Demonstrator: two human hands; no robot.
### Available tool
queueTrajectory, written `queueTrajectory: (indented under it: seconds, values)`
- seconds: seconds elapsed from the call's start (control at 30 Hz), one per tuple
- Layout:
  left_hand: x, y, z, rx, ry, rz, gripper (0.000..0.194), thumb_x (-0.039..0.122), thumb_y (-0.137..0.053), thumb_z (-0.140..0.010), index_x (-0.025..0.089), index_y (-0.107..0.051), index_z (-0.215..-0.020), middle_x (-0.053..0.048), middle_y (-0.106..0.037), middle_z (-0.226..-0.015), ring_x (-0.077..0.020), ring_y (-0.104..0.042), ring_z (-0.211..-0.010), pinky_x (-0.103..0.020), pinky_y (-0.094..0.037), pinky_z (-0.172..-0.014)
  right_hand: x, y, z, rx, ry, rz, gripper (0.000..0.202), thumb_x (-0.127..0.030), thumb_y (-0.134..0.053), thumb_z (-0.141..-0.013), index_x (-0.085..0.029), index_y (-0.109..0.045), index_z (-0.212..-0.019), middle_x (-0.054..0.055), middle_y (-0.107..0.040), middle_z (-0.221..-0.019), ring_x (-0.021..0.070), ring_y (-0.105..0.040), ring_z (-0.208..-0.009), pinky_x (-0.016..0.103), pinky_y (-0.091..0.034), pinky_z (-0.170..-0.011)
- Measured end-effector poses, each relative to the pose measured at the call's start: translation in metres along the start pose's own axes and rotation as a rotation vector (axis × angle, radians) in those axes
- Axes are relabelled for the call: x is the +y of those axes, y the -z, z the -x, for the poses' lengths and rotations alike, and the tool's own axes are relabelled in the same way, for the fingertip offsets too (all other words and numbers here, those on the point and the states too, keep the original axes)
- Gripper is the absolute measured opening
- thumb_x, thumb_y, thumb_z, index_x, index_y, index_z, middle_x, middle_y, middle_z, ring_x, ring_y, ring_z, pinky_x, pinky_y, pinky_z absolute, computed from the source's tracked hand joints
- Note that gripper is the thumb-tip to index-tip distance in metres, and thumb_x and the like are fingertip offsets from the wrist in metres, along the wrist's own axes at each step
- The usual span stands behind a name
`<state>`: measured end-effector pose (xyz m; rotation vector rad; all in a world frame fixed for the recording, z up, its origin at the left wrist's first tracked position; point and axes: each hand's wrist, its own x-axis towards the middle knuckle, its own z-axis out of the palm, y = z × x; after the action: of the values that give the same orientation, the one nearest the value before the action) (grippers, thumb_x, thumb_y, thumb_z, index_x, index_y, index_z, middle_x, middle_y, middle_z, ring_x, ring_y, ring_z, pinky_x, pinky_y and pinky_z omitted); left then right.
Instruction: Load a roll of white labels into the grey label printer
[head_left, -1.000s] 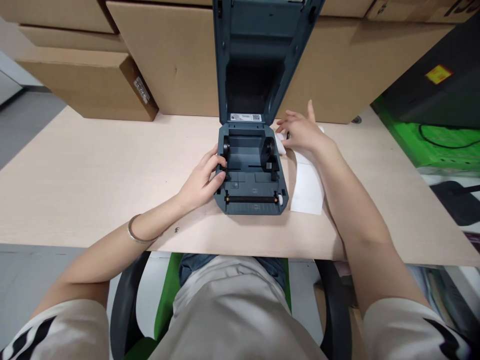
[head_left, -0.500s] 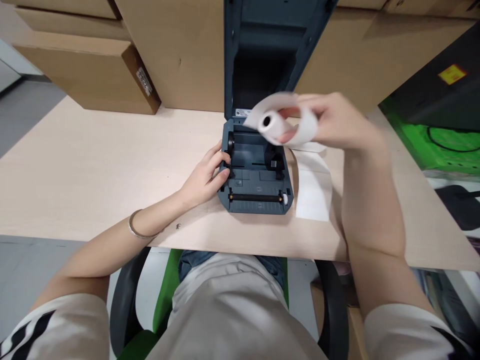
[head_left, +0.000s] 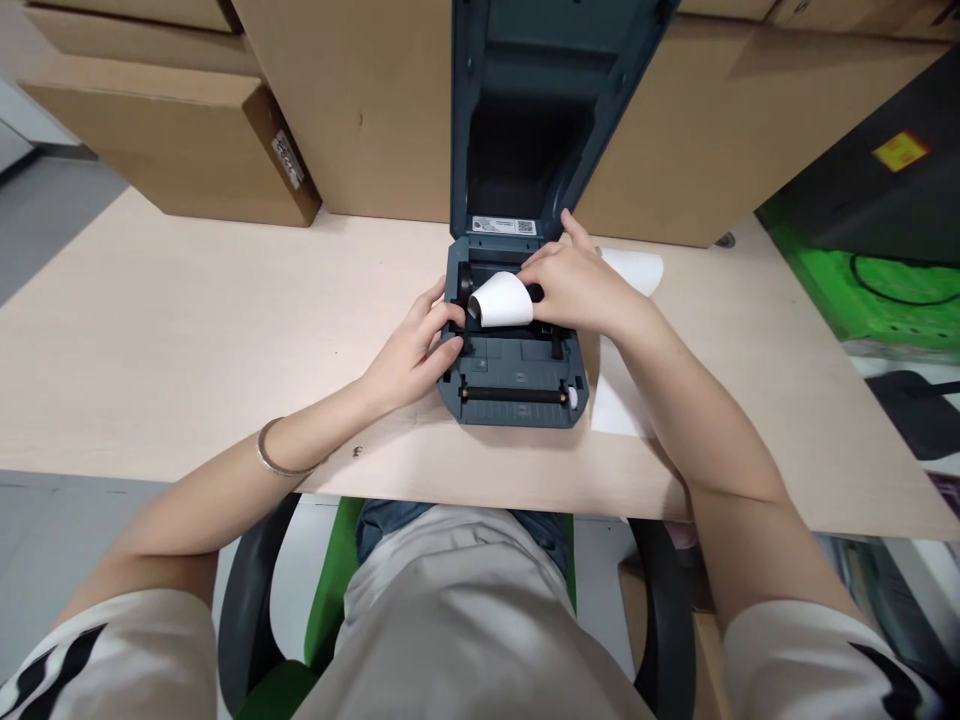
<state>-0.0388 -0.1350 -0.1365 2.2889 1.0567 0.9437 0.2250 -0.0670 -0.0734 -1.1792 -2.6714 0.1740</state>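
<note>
A dark blue-grey label printer (head_left: 517, 415) sits on the table with its lid (head_left: 551, 60) raised. My left hand (head_left: 416, 350) grips the printer's left side wall, thumb and fingertips over its edge. In my right hand (head_left: 574, 285) is a white paper roll (head_left: 504, 302), lowered into the printer's open bay and lying crosswise between the side holders. The fingers cover the roll's right end, and I cannot tell whether it is seated. A black roller (head_left: 514, 395) runs across the printer's front.
White paper strips (head_left: 622, 395) lie right of the printer, partly under my right forearm. Cardboard boxes (head_left: 375, 110) stand along the back. At the right are a black case (head_left: 885, 190) and a green surface (head_left: 862, 285). A tiny dark bit (head_left: 357, 452) lies near the front edge.
My right hand has brought the paper roll down and left into the printer's bay, and the loose paper curl now lies over the roll. My left hand stays put.
</note>
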Motion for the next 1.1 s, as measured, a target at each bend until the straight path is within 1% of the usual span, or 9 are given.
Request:
queueTrajectory:
  seconds: [0.07,0.13,0.23,0.33,0.43,0.57,0.7,0.87,1.1]
  values:
    - [0.0,0.0,0.0,0.0,0.002,0.001,0.05,0.068,-0.033,-0.106,0.024,-0.057,-0.115,-0.019,-0.045,-0.164,-0.0332,-0.037,-0.16,-0.057,-0.041,-0.126,0.0,0.006,0.001,0.009,-0.06,-0.029,0.016,-0.024,-0.061,-0.084,-0.02,-0.076,-0.09,0.007,-0.076,-0.089,0.033,-0.071,-0.104,0.071,-0.018,-0.128]
    - [0.001,-0.001,0.0,-0.001,0.0,-0.004,0.048,0.066,-0.033,-0.107,0.025,-0.057,-0.114,-0.018,-0.045,-0.163,-0.0335,-0.037,-0.16,-0.057,-0.042,-0.126,0.001,0.015,0.004,0.078,-0.119,-0.096,0.021,-0.028,-0.063,-0.085,-0.019,-0.073,-0.101,0.009,-0.077,-0.102,0.0318,-0.071,-0.104,0.065,-0.033,-0.123]
    - [0.001,-0.001,0.0,0.0,-0.006,0.003,0.048,0.066,-0.034,-0.107,0.025,-0.057,-0.113,-0.018,-0.046,-0.163,-0.0334,-0.036,-0.161,-0.058,-0.042,-0.126,0.004,0.028,0.01,0.338,-0.168,-0.261,0.041,-0.045,-0.065,-0.088,-0.023,-0.066,-0.123,0.011,-0.073,-0.123,0.0326,-0.069,-0.112,0.053,-0.05,-0.108]
    - [0.001,-0.002,0.0,0.0,-0.004,0.013,0.048,0.067,-0.034,-0.106,0.025,-0.057,-0.113,-0.019,-0.046,-0.163,-0.0326,-0.034,-0.162,-0.058,-0.042,-0.126,0.005,0.03,0.011,0.481,-0.101,-0.454,0.059,-0.067,-0.059,-0.09,-0.032,-0.056,-0.137,0.009,-0.069,-0.135,0.0329,-0.067,-0.12,0.052,-0.053,-0.104]
    - [0.001,-0.001,0.0,-0.002,-0.001,0.009,0.048,0.067,-0.033,-0.106,0.025,-0.057,-0.113,-0.018,-0.047,-0.162,-0.0326,-0.035,-0.161,-0.058,-0.042,-0.125,0.003,0.021,0.006,0.311,0.004,-0.452,0.056,-0.073,-0.067,-0.083,-0.032,-0.066,-0.121,0.007,-0.073,-0.124,0.0345,-0.068,-0.117,0.054,-0.051,-0.109]
    - [0.001,0.0,0.0,-0.007,0.009,-0.003,0.047,0.065,-0.035,-0.106,0.025,-0.059,-0.115,-0.017,-0.046,-0.163,-0.0337,-0.038,-0.159,-0.058,-0.042,-0.125,-0.002,0.008,-0.002,0.062,0.049,-0.248,0.033,-0.055,-0.071,-0.083,-0.026,-0.068,-0.098,0.004,-0.073,-0.093,0.0317,-0.071,-0.1,0.06,-0.035,-0.126]
    - [0.001,0.0,-0.001,-0.009,0.01,-0.004,0.046,0.063,-0.036,-0.106,0.025,-0.059,-0.116,-0.017,-0.048,-0.161,-0.0344,-0.037,-0.159,-0.059,-0.042,-0.125,-0.003,0.002,-0.003,0.047,0.028,-0.07,0.02,-0.038,-0.07,-0.08,-0.024,-0.07,-0.094,0.004,-0.074,-0.09,0.0295,-0.071,-0.096,0.063,-0.022,-0.132]
    - [0.002,0.0,0.0,-0.021,0.001,0.005,0.048,0.064,-0.034,-0.107,0.024,-0.059,-0.118,-0.019,-0.04,-0.168,-0.0357,-0.036,-0.16,-0.061,-0.04,-0.127,-0.001,-0.002,-0.004,0.017,0.002,0.058,0.01,-0.03,-0.065,-0.083,-0.025,-0.074,-0.085,0.004,-0.073,-0.08,0.0314,-0.071,-0.099,0.068,-0.021,-0.13]
    - [-0.003,-0.004,0.001,-0.033,0.039,0.057,0.054,0.069,-0.035,-0.105,0.027,-0.062,-0.125,-0.014,-0.03,-0.172,-0.0351,-0.022,-0.167,-0.062,-0.031,-0.133,-0.004,-0.01,-0.009,0.02,-0.003,0.105,0.014,-0.033,-0.065,-0.087,-0.026,-0.074,-0.079,0.005,-0.069,-0.069,0.0355,-0.069,-0.105,0.074,-0.021,-0.128]
